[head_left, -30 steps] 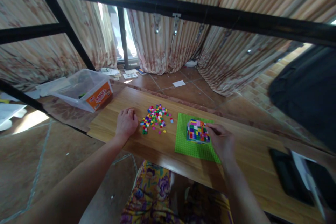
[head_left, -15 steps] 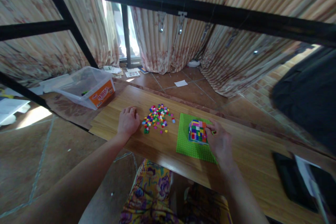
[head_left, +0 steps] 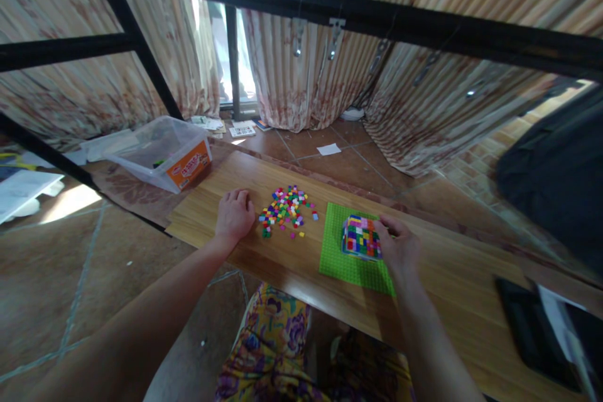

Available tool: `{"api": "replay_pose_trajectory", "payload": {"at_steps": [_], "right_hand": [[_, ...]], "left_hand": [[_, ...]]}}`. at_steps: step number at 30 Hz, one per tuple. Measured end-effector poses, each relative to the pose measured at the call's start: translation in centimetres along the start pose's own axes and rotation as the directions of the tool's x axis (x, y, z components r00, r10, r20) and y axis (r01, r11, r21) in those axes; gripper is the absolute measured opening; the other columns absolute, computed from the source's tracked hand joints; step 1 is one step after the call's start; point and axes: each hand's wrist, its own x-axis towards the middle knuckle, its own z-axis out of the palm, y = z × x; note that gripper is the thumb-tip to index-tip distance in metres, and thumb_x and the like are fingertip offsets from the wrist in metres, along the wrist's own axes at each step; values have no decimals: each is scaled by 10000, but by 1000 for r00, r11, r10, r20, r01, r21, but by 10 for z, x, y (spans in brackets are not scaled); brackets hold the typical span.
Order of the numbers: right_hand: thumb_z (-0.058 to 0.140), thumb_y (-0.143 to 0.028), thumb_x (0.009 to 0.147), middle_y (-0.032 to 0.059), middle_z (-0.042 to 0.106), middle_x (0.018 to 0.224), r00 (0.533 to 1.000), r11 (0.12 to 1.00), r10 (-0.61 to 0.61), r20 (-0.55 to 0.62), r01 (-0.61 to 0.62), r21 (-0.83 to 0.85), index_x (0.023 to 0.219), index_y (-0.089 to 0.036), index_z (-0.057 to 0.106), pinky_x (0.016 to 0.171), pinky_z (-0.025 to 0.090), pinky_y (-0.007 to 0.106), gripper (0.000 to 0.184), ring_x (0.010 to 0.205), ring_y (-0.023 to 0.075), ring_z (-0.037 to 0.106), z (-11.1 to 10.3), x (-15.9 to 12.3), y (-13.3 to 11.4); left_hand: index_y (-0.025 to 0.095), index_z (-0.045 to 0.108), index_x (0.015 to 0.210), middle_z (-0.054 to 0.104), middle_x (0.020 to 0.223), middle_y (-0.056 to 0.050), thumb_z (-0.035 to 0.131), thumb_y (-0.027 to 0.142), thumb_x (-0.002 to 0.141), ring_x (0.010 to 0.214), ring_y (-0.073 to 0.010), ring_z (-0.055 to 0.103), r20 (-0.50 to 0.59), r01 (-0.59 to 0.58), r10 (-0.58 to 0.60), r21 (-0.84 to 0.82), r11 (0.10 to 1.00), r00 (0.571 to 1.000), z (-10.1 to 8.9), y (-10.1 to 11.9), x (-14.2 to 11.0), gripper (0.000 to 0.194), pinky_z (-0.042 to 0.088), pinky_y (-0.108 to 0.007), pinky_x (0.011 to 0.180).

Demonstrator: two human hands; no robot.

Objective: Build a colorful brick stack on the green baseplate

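Note:
My left hand (head_left: pixel 235 215) rests on the wooden table with its fingers curled together; whatever may be under them is hidden. Just right of it lies a loose pile of tiny coloured bricks (head_left: pixel 286 206). A green baseplate (head_left: pixel 335 257) carries a low, box-shaped build of many-coloured bricks (head_left: pixel 360 237). At the build's right edge, my right hand (head_left: pixel 400 246) has thumb and fingers closed in a pinch against it. The hand covers that edge, so a small brick between the fingertips cannot be made out.
Beyond the table's left end stands a clear plastic box (head_left: pixel 164 151) with an orange label. A dark tablet-like object (head_left: pixel 532 326) and papers lie at the table's right. A black metal rail (head_left: pixel 282 0) crosses above, before striped curtains (head_left: pixel 301 75). White paper (head_left: pixel 328 149) lies on the tiled floor.
The whole view has shifted slightly. My right hand's fingers have drawn a little together at the build's right edge. My left hand stays beside the pile.

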Motion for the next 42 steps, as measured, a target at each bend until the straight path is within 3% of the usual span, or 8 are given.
{"api": "replay_pose_trajectory", "payload": {"at_steps": [12,17,23,27,31,34,37,42], "right_hand": [[738,-499,647,88,764,863,993,970,115,7,-114,214,937,-151,783,589,510,299,456,636,173,631,12,3,18],[777,-480,616,89,760,879,983,939,176,52,-183,290,971,-138,775,609,527,304,493,667,180,648,12,3,15],[673,-459,762,72,744,843,988,932,100,-118,-51,360,977,-131,762,666,523,321,403,710,195,663,-3,-3,3],[646,-456,813,72,737,842,978,944,-10,-208,78,320,951,-152,757,678,525,335,352,723,206,666,-6,-17,-21],[612,-415,864,69,746,923,970,932,-242,-2,233,276,935,-205,751,800,530,368,261,852,220,678,18,-50,-60],[563,-348,906,66,741,954,869,886,-438,230,374,274,916,-233,749,871,508,366,219,923,215,667,51,-74,-81],[552,-276,910,66,730,949,797,867,-498,340,457,199,918,-234,752,874,485,353,205,925,215,646,86,-86,-89],[554,-217,904,69,706,935,764,834,-516,388,552,23,924,-230,761,874,435,359,208,916,228,593,118,-85,-92]], "left_hand": [[159,636,1088,656,1156,-148,431,246,886,1103,-298,580,0,8,-8,-3,1000,1000,-1,1,-1,300,453,-460,993],[134,634,1098,657,1153,-167,427,231,886,1106,-304,581,0,4,-4,-6,1000,1000,1,0,-1,312,448,-460,1000],[125,637,1084,660,1133,-165,442,226,885,1107,-301,583,4,9,-9,-8,1000,1000,1,1,-1,295,444,-447,1003],[146,637,1080,660,1140,-154,457,214,881,1111,-297,585,17,26,-25,-24,999,1000,0,3,-2,277,442,-455,1003],[141,632,1096,650,1173,-153,463,211,885,1125,-290,579,25,36,-35,-33,999,999,-1,5,-2,279,440,-445,1016],[151,632,1090,651,1171,-146,470,198,880,1126,-284,577,24,39,-38,-44,998,999,-1,6,-3,269,437,-440,1022],[156,633,1071,659,1137,-139,473,189,878,1112,-283,580,23,43,-42,-42,998,999,-2,7,-3,253,442,-437,1014],[148,631,1055,658,1127,-146,470,194,883,1107,-285,575,31,40,-39,-31,999,999,-2,7,-4,240,441,-436,1006]]}}
